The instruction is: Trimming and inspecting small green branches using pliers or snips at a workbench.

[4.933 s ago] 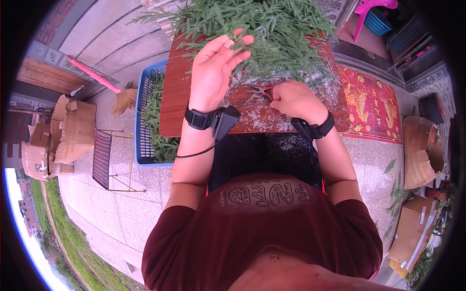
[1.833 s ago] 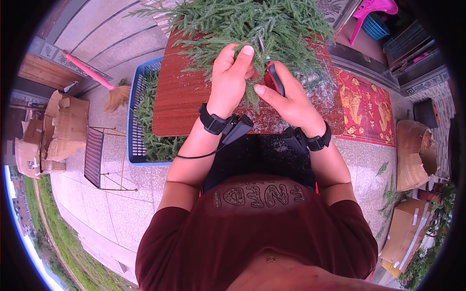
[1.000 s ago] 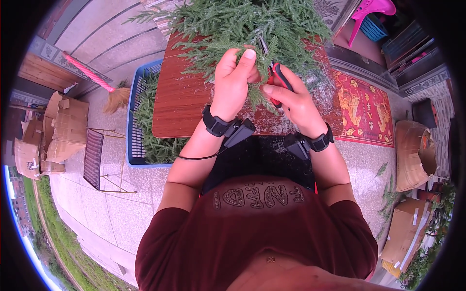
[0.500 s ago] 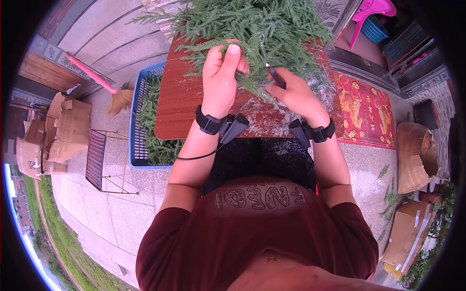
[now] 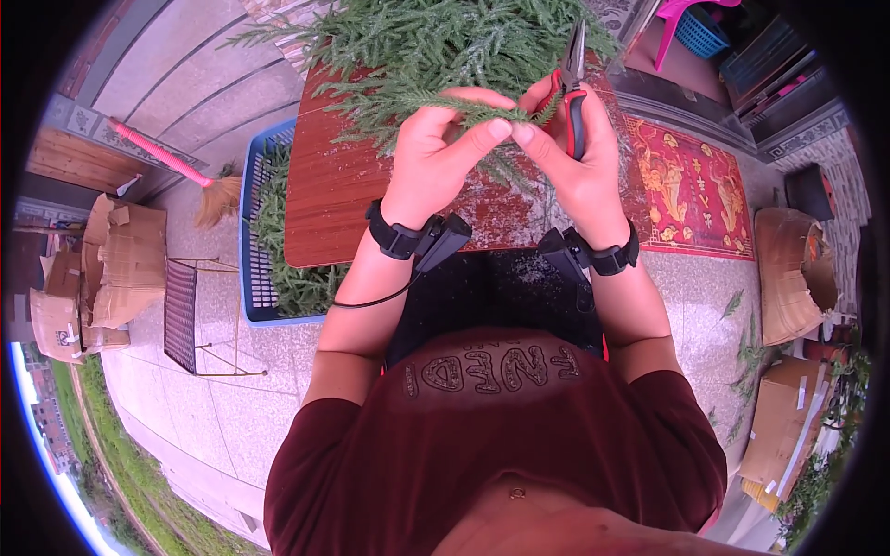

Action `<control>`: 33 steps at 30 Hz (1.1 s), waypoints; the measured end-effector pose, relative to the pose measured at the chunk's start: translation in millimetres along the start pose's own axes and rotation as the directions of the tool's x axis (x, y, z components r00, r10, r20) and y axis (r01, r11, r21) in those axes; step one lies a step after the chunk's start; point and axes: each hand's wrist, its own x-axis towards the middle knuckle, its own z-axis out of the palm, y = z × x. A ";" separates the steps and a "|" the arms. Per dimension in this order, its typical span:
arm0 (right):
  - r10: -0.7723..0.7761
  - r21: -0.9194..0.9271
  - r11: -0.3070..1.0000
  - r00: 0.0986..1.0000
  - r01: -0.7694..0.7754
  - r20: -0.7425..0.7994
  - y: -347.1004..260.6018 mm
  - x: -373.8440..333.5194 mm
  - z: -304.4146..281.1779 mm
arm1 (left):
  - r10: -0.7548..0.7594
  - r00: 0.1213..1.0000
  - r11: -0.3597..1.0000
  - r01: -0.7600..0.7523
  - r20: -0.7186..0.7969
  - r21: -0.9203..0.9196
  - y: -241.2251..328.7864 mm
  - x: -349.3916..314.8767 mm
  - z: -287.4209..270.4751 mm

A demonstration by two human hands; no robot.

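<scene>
Counter (image 5: 324, 204) is heaped at its far side with branches (image 5: 436, 46), and above it left hand (image 5: 438, 156) and right hand (image 5: 589, 176) are held thumb to thumb, pliers (image 5: 572, 82) pointing away in the right, a sprig (image 5: 475, 110) being pinched crosswise, left to right, by both hands' fingers.

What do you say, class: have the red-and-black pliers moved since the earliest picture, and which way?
Yes: against the brown tabletop, the pliers, in the right hand, appear farther from its near edge and farther right.
</scene>
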 end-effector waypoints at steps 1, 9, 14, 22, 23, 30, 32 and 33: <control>0.020 -0.057 0.998 1.000 -0.020 0.001 0.8 0.2 -1.0 | -0.048 0.999 0.996 0.049 0.015 -0.069 -0.3 0.4 1.8; 0.057 -0.149 0.987 0.998 -0.061 -0.032 0.4 0.6 -5.5 | -0.292 0.950 0.877 0.311 0.107 -0.367 -0.8 1.5 -9.2; 0.111 -0.227 0.968 0.994 -0.107 0.003 1.8 2.0 -7.7 | -0.375 0.924 0.830 0.370 0.074 -0.418 -1.8 3.3 -14.7; 0.337 0.226 0.912 0.939 -0.343 0.067 3.8 9.3 -17.1 | -0.199 0.923 0.978 0.208 -0.328 -0.006 1.6 9.9 0.4; 0.245 0.092 0.966 0.969 -0.242 -0.021 8.8 9.6 -16.6 | -0.195 0.925 0.979 0.205 -0.327 -0.006 3.0 9.6 -1.3; -0.253 -0.399 0.896 0.962 0.193 -0.101 22.6 1.4 -3.5 | -0.594 0.804 0.796 0.590 0.012 -0.137 25.9 7.3 -4.6; -0.373 -0.519 0.773 0.923 0.364 0.093 23.3 0.7 -2.1 | -0.534 0.845 0.829 0.514 -0.037 -0.220 10.7 4.1 -6.5; -0.417 -0.561 0.697 0.889 0.448 0.192 24.3 1.4 -0.8 | -0.475 0.876 0.851 0.433 -0.083 -0.297 3.8 4.6 -7.2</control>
